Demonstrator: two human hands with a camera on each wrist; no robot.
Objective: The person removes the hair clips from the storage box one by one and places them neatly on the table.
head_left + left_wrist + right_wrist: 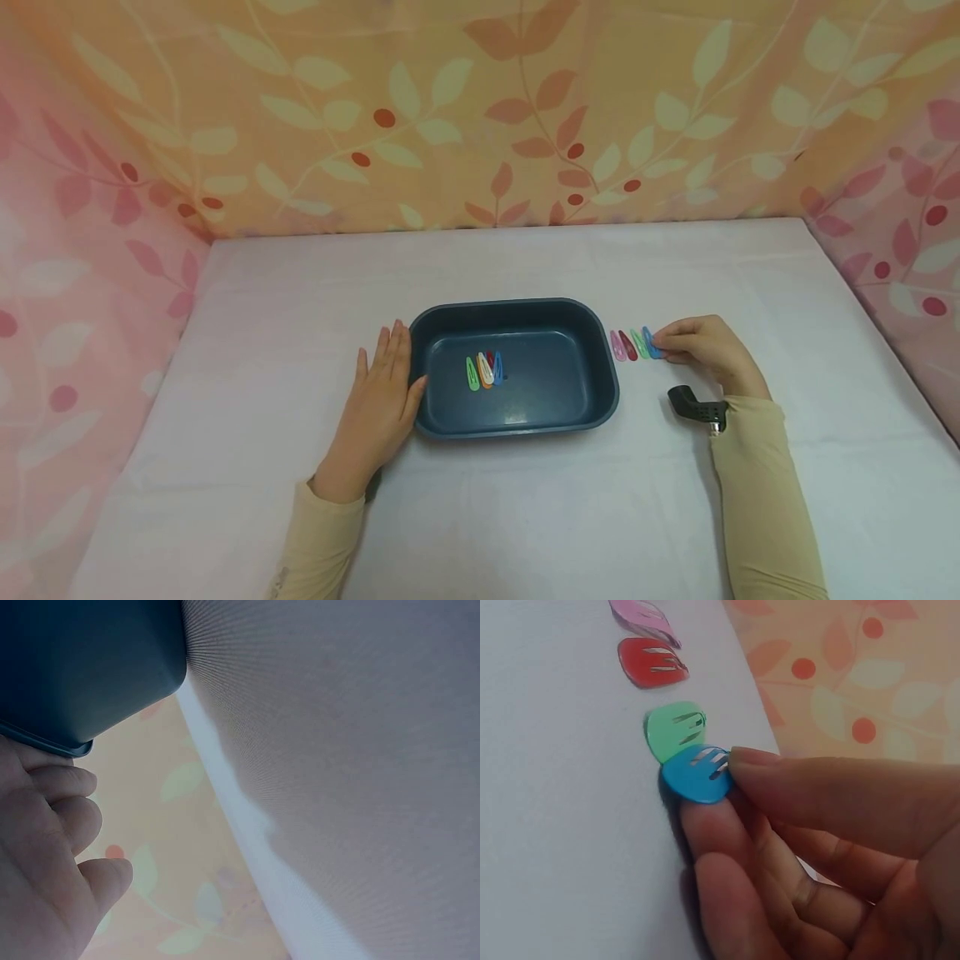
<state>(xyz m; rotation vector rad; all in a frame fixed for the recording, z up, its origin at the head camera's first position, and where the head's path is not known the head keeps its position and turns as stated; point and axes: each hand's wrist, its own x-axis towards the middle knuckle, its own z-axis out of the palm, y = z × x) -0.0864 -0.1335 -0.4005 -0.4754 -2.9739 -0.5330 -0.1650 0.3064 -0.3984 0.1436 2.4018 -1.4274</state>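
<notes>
A dark blue tray (525, 423) holds several hair clips: a green clip (472, 374) on the left, with white, orange, red and blue ones close together beside it. My left hand (380, 398) lies against the tray's left side, fingers straight; in the left wrist view the hand (45, 840) touches the tray's rim (45, 742). Right of the tray, my right hand (708, 350) pinches a blue clip (697, 774) between thumb and fingers. That clip touches a light green clip (673, 729); a red clip (651, 663) and a pink clip (641, 616) lie farther along the row.
A white cloth (480, 517) covers the table. Behind it hangs an orange curtain (465, 108) with leaf patterns, and pink patterned cloth (60, 333) stands at both sides. A black device (697, 407) is fixed at my right sleeve.
</notes>
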